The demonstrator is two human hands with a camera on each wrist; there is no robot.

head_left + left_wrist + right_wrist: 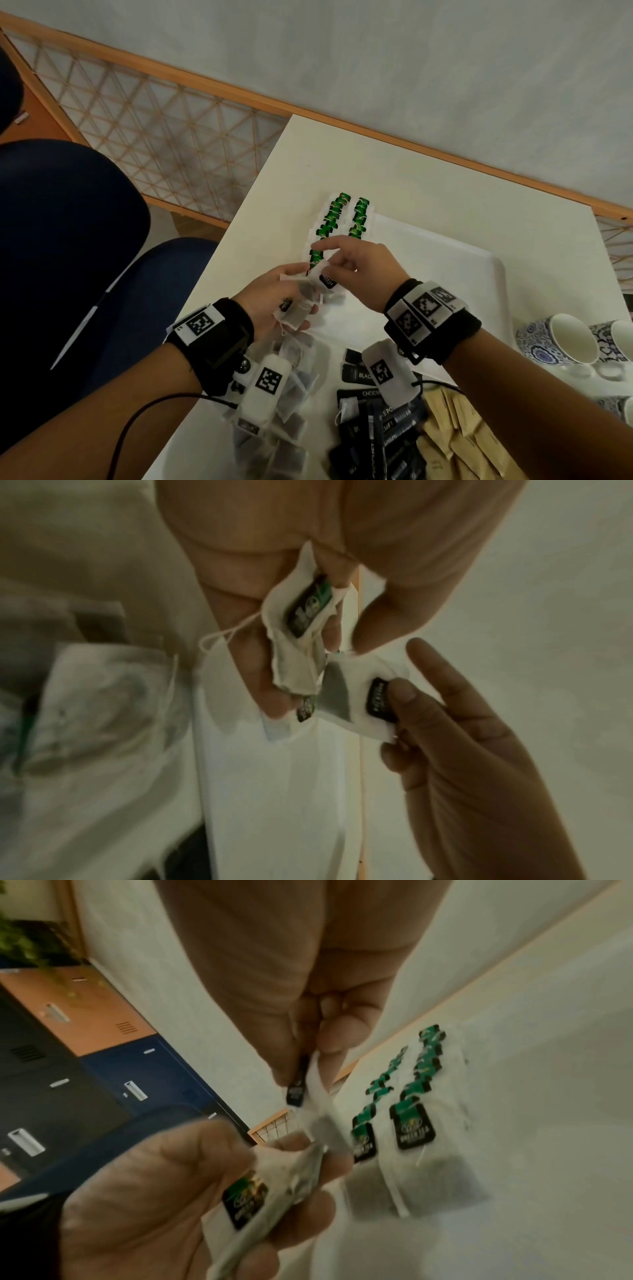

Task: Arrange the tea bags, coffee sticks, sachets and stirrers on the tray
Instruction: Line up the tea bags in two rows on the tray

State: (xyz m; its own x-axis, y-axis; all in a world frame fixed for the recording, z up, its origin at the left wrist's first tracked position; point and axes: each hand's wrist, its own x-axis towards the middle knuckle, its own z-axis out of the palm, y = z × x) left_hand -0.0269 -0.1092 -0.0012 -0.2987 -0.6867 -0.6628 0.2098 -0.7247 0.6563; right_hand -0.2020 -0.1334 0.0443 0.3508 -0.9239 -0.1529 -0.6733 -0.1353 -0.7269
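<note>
A white tray [479, 267] lies on the white table [445, 178]. Two rows of green-tagged tea bags [339, 219] [411, 1096] overlap along the tray's left side. My left hand [298, 298] grips a small bundle of tea bags [294, 311] [301, 642] [274, 1185] just above the near end of the rows. My right hand [329, 270] pinches a single tea bag [356, 696] [315, 1088] by its dark tag [327, 281], close beside the bundle. This bag still touches the bundle at one corner.
A loose pile of tea bags [284, 394] lies near the table's front left edge. Black sachets [376, 428] and brown paper sticks [455, 435] lie in front of the tray. Blue-patterned cups [555, 342] stand at the right. A dark blue chair [68, 240] is left of the table.
</note>
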